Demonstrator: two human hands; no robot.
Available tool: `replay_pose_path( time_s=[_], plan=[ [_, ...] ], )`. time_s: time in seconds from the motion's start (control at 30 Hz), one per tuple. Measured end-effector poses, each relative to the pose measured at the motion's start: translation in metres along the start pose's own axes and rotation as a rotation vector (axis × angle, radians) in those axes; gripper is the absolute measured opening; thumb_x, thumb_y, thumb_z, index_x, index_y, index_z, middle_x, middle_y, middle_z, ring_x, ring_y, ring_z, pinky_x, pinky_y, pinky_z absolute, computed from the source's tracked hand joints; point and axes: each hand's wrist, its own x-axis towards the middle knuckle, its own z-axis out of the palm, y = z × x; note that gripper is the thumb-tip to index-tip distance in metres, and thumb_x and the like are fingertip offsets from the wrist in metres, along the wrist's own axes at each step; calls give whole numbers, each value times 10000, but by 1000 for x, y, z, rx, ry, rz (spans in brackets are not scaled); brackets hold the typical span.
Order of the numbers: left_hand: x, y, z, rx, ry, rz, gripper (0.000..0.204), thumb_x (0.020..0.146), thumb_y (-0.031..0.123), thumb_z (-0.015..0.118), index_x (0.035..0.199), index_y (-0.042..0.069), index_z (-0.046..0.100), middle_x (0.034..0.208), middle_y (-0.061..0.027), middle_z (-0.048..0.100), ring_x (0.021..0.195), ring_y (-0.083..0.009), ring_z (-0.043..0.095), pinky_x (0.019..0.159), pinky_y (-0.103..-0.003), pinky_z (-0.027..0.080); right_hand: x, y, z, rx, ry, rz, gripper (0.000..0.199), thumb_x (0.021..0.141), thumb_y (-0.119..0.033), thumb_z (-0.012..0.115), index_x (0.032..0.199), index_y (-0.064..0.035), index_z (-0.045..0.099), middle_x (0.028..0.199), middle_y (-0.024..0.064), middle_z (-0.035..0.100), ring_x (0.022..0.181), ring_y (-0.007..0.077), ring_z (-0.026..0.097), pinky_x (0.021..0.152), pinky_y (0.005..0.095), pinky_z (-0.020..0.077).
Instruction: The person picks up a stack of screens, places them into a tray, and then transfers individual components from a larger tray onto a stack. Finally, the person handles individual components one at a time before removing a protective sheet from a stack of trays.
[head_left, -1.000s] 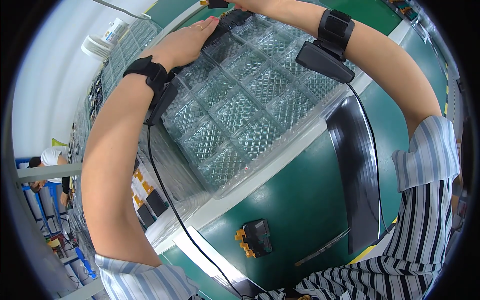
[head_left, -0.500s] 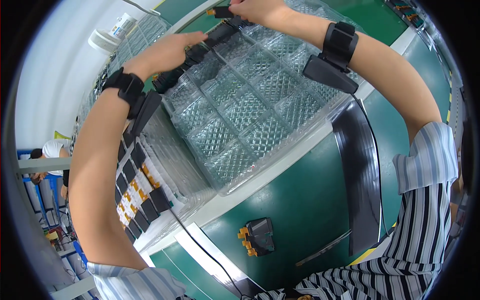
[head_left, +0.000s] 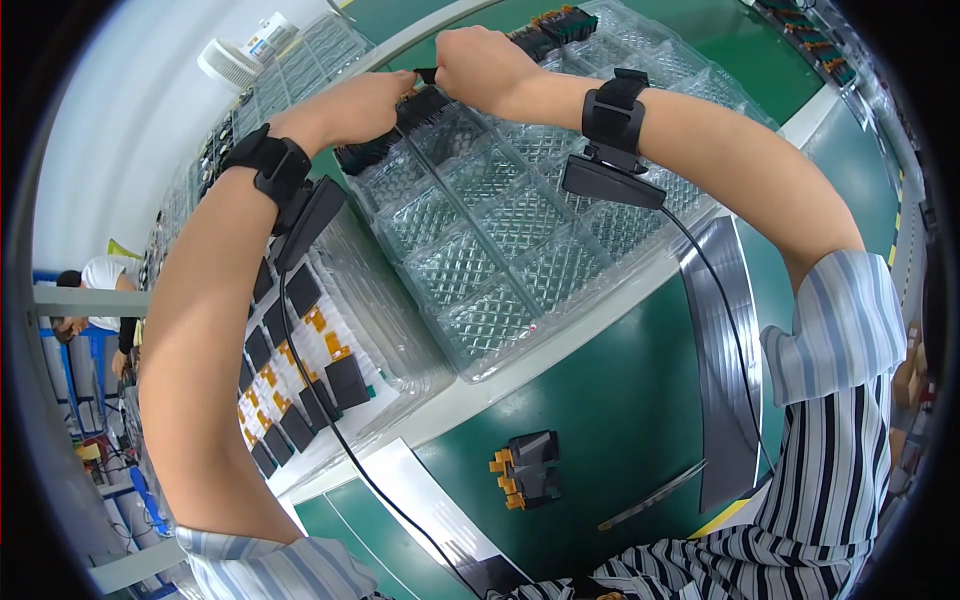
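My left hand (head_left: 352, 105) and my right hand (head_left: 478, 62) meet over the far end of a clear plastic compartment tray (head_left: 480, 250). Both are closed on a row of small black parts (head_left: 395, 130) that lies across the tray's far compartments. More black parts with orange tips (head_left: 552, 24) fill the compartments beyond my right hand. Each wrist wears a black band with a black box, and a thin cable runs down from each. The near compartments of the tray hold nothing.
A second clear tray (head_left: 300, 370) at the left holds several black and orange parts. A loose black part with orange pins (head_left: 525, 468) lies on the green bench near me. Stacked clear trays (head_left: 320, 50) and a white roll (head_left: 232, 66) sit far left. Another person (head_left: 95, 290) stands at the left edge.
Both hands have shifted slightly toward me and to the left along the tray. The left tray with black and orange parts has come into view beside my left forearm.
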Motion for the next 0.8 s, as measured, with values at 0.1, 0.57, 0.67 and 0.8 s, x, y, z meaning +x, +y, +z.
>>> replay_pose_path(
  time_s=[0.1,0.57,0.67,0.8],
  plan=[
    [-1,6,-5,-2,-13,-10,560,714,-40,354,1270,30,355,1201,-217,465,1088,-338,466,901,-371,390,1,0,-4,-35,-15,-10,174,689,-120,512,676,40,581,699,235,581,699,389,578,666,430,482],
    [-2,25,-13,-4,-105,-16,617,683,-57,368,1292,40,344,1315,-146,374,1134,-326,430,943,-365,369,11,0,-8,34,-233,-37,219,707,-122,541,584,58,560,580,191,577,532,309,598,549,381,495],
    [1,15,-1,3,-28,53,624,683,-57,374,1295,64,353,1323,-145,360,1145,-307,424,947,-354,369,22,11,-12,-122,-225,-152,231,728,-137,547,570,31,528,573,197,528,534,321,534,525,409,434],
    [5,13,5,83,112,149,615,699,-44,377,1301,81,349,1261,-164,428,1096,-304,469,902,-358,403,24,19,-2,-159,-130,-179,240,741,-157,560,570,8,521,580,188,511,540,329,498,516,425,401]
  ],
)
